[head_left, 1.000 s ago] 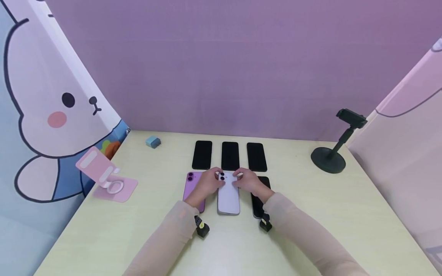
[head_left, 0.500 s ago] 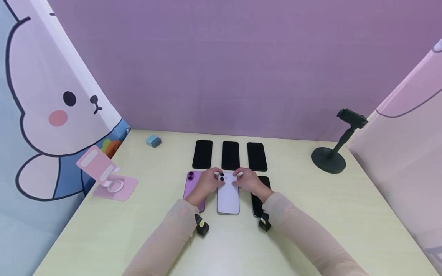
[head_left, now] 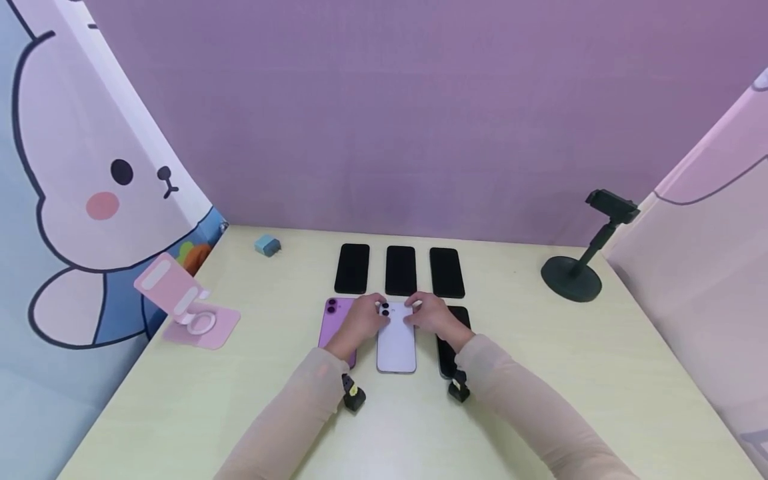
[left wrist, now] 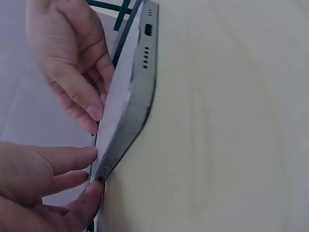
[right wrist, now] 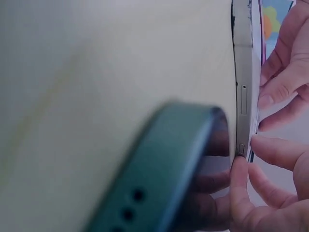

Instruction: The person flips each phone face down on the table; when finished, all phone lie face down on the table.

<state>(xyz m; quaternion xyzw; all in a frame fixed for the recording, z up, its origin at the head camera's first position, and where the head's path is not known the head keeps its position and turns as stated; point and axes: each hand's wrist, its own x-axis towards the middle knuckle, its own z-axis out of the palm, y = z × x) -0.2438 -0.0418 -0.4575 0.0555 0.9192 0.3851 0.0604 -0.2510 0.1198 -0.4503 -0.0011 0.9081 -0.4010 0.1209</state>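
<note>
A pale lilac phone (head_left: 397, 343) lies back up in the middle of the front row, its two camera lenses at the far left corner. My left hand (head_left: 363, 316) pinches its far left corner between thumb and fingers. At the far right corner, my right hand (head_left: 433, 315) does the same. The left wrist view shows the phone's near end with the charging port (left wrist: 148, 29); the right wrist view shows its side edge (right wrist: 243, 96) close to the tabletop. Beneath my left wrist lies a purple phone (head_left: 332, 321), partly covered. A black-faced phone (head_left: 447, 360) is partly hidden under my right wrist.
Behind my hands, three black-screened phones stand in a row: left phone (head_left: 352, 268), middle phone (head_left: 401, 270), right phone (head_left: 447, 272). A pink folding stand (head_left: 222, 328) and a small blue block (head_left: 267, 245) are on the left. A dark round-based stand (head_left: 571, 279) is at right.
Both hands keep their hold at the lilac phone's far corners. The phone and the things around it stay in place; only a very slight shift of the head view shows.
</note>
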